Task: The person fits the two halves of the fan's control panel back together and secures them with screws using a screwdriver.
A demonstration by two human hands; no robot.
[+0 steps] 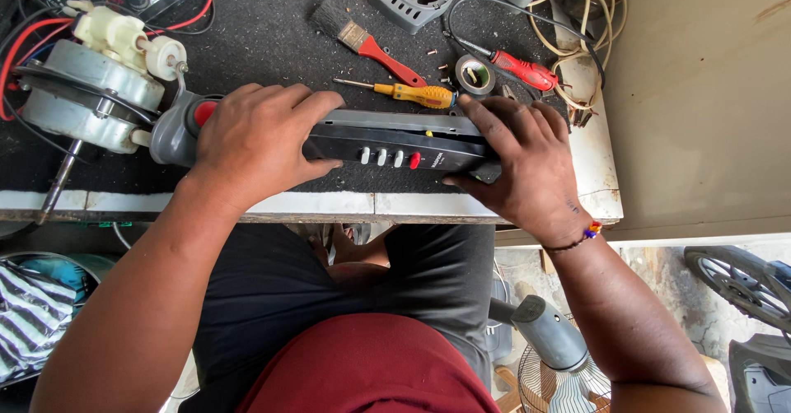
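Both hands, left hand [251,145] & right hand [519,162], grip black switch housing [395,145] lying left-right, buttons prob. facing up.

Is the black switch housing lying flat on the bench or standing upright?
Lying flat: the black switch housing stretches lengthwise along the bench edge, its buttons facing the camera, the left hand and right hand gripping its ends.

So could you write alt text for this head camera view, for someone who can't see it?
Seen from above, a seated person's left hand and right hand grip the two ends of a long black plastic fan control housing with a row of push buttons, on a dark workbench mat. Beside it lie a bare fan motor, a yellow-handled screwdriver and a red-handled brush.
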